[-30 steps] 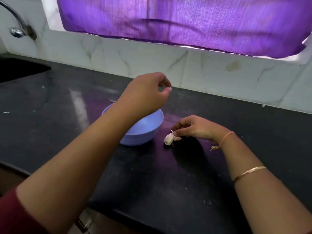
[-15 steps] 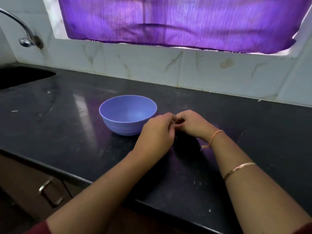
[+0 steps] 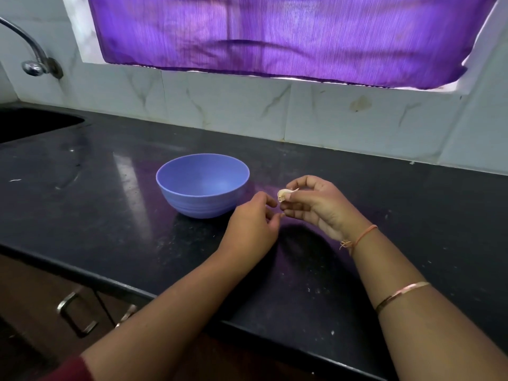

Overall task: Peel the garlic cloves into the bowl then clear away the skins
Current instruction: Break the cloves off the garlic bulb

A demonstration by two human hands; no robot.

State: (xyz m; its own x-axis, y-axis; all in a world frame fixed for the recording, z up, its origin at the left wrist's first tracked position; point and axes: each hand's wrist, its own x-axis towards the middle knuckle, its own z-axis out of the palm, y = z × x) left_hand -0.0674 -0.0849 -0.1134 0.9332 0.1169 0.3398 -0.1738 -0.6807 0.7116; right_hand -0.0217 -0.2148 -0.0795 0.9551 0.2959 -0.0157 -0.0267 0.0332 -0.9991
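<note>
One view only, head cam, looking down at both hands over a black tabletop [image 3: 110,215]. Right hand [image 3: 316,207] pinches a garlic clove [image 3: 284,194] between thumb and fingertips, other fingers curled under; a thin bit of skin sticks out of the clove toward the palm side. Clove is held up off the tabletop, just right of the bowl [image 3: 203,204], not over it. Left hand [image 3: 253,224] sits just beside the right one, fingers loosely curled, nothing visible in it; its fingertips are near the clove, but contact can't be confirmed from this angle. Bowl is blue-purple, upright on the tabletop, just left of both hands, left hand's knuckles close to its wall but apart from it. Right forearm carries a metal bangle [image 3: 401,295] and an orange thread [image 3: 362,237] at the wrist. Maroon sleeve [image 3: 68,369] at bottom left on the left arm. Small pale specks scattered on the tabletop near its front edge. Far left: dark sink [image 3: 35,125] set into the tabletop, tap [image 3: 33,59] on the wall above it. Marbled tile wall [image 3: 220,105] behind, purple curtain [image 3: 275,37] across the window above. Drawer handles [image 3: 74,314] below the tabletop edge, lower left.
</note>
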